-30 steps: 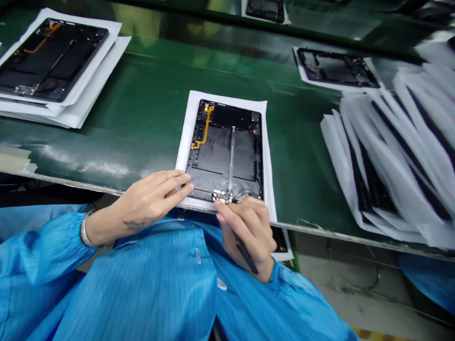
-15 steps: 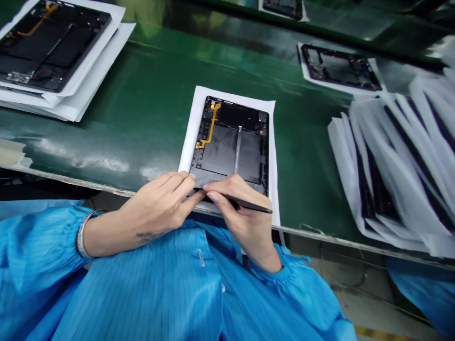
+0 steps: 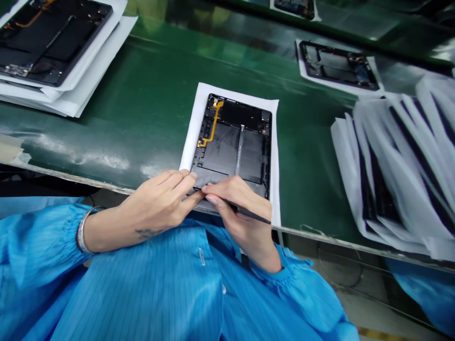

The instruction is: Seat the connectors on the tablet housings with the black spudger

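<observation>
- While the tablet lies open, inner side up, on the bench, its near end sits at the front edge and is partly covered by both hands.
- Under the tablet: a white sheet, showing beyond its far, left and right edges.
- Inside the tablet: an orange flex runs down the left side from the far left corner; a grey ribbon runs lengthwise right of centre, its near end lost behind the right hand.
- Right hand: closed in a pen grip on a black tool, whose rear end slants out to the right across the hand. What the tip touches cannot be made out.
- Left hand: at the near left corner of the tablet, thumb close to the right fingertips. Whether it pinches anything cannot be told.
- Left wrist: a bracelet, beside the gathered cuff of the blue coat.
- Left on the bench: a second open unit on several white sheets.
- Right on the bench: a leaning pile of white sheets with dark panels between.
- Far right: an open frame on its own sheet.
</observation>
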The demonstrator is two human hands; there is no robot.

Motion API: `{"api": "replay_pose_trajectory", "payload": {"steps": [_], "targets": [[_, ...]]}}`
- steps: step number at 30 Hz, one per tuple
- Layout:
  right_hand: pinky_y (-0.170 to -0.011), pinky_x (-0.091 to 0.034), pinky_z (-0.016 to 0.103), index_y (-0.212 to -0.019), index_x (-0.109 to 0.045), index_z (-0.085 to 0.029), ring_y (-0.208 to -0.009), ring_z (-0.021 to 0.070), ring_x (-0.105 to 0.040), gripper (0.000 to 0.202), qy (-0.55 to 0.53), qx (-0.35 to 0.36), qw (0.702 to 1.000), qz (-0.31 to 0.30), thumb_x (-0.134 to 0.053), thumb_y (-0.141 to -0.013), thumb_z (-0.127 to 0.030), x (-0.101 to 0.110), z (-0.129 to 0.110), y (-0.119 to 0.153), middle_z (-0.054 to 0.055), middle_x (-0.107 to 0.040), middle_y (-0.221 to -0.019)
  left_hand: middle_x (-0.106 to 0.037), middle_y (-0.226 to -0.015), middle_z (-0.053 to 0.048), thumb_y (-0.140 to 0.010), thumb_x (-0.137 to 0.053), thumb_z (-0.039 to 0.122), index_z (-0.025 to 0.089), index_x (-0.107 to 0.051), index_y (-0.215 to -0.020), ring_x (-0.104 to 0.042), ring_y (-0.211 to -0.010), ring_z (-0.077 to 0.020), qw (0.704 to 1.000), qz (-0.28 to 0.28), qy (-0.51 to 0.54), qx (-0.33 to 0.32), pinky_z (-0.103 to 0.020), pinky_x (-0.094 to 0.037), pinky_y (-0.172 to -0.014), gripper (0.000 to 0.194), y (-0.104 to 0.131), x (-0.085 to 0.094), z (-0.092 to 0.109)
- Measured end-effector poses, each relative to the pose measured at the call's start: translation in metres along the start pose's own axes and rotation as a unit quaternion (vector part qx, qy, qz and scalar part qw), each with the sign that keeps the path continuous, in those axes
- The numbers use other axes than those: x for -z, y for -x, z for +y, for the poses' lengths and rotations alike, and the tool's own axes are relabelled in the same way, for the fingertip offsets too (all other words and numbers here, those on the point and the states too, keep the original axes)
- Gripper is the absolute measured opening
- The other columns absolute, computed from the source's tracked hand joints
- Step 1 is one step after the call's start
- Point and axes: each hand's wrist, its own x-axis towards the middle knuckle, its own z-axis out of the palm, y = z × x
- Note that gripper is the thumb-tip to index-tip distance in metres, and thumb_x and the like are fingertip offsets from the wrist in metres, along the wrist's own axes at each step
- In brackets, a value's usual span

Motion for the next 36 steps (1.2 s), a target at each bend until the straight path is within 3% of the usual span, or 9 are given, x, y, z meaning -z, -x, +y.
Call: {"api": "replay_pose_trajectory", "payload": {"steps": [5,9,12,20,24,30,36], "targets": [[-0.071,-0.052,0.032,-0.095,-0.069,-0.018,-0.074,0.0151,-0.064,0.011,0.011,0.015,1.0,-0.012,-0.062,-0.093,-0.009,-0.001,0.0,-0.003,0.003,-0.073,-0.084,-0.073,-0.109,-0.017,-0.1,-0.048,0.012,0.01,-0.067,-0.11,-0.073,-0.097,-0.0254,1.0,0.008,0.018,-0.003,-0.035,-0.06,-0.08,0.021,0.008,-0.002,-0.006],[-0.071,-0.051,0.032,-0.094,-0.067,-0.016,-0.075,0.0146,-0.063,0.009,0.011,0.015,0.999,-0.027,-0.062,-0.092,-0.008,0.0,0.001,-0.004,0.004,-0.071,-0.084,-0.07,-0.125,-0.013,-0.101,-0.043,0.008,0.011,-0.063,-0.118,-0.069,-0.116,-0.0217,0.992,0.028,0.119,-0.001,-0.033,-0.059,-0.096,0.027,0.025,-0.008,-0.017],[-0.07,-0.051,0.032,-0.094,-0.067,-0.016,-0.075,0.0148,-0.063,0.008,0.025,0.018,0.999,-0.031,-0.062,-0.093,-0.009,0.006,0.0,-0.001,0.004,-0.071,-0.083,-0.069,-0.129,-0.012,-0.1,-0.041,0.006,0.011,-0.061,-0.125,-0.066,-0.122,-0.0221,0.993,0.013,0.118,0.016,-0.034,-0.058,-0.099,0.032,0.03,-0.011,-0.018],[-0.069,-0.053,0.033,-0.095,-0.069,-0.02,-0.073,0.016,-0.065,0.014,0.074,-0.037,0.996,-0.016,-0.062,-0.092,-0.008,0.033,-0.005,0.015,0.004,-0.073,-0.085,-0.073,-0.118,-0.013,-0.098,-0.047,0.006,0.006,-0.068,-0.116,-0.07,-0.106,-0.0259,0.999,-0.002,0.049,-0.016,-0.037,-0.058,-0.086,0.028,0.014,-0.002,-0.011],[-0.069,-0.053,0.032,-0.094,-0.07,-0.02,-0.073,0.016,-0.066,0.013,0.077,-0.031,0.997,-0.008,-0.063,-0.091,-0.009,0.035,-0.005,0.017,0.004,-0.074,-0.085,-0.074,-0.113,-0.012,-0.098,-0.045,0.007,0.008,-0.071,-0.11,-0.07,-0.103,-0.0258,1.0,0.013,0.014,-0.022,-0.036,-0.056,-0.081,0.028,0.01,-0.001,-0.012],[-0.07,-0.054,0.033,-0.097,-0.069,-0.02,-0.076,0.0175,-0.066,0.015,0.083,-0.026,0.996,0.002,-0.062,-0.092,-0.009,0.033,-0.005,0.018,0.003,-0.073,-0.084,-0.075,-0.107,-0.015,-0.097,-0.044,0.003,0.006,-0.071,-0.109,-0.072,-0.1,-0.0248,0.998,0.044,0.042,-0.032,-0.036,-0.057,-0.083,0.03,0.005,-0.004,-0.009],[-0.076,-0.055,0.035,-0.104,-0.065,-0.014,-0.08,0.0186,-0.063,0.014,0.19,0.055,0.975,-0.102,-0.06,-0.092,-0.008,0.03,-0.014,0.025,0.007,-0.069,-0.085,-0.074,-0.109,-0.017,-0.095,-0.053,0.006,0.004,-0.069,-0.112,-0.072,-0.102,-0.0286,0.998,0.032,0.036,-0.028,-0.039,-0.059,-0.082,0.024,0.006,-0.004,-0.005]]}}
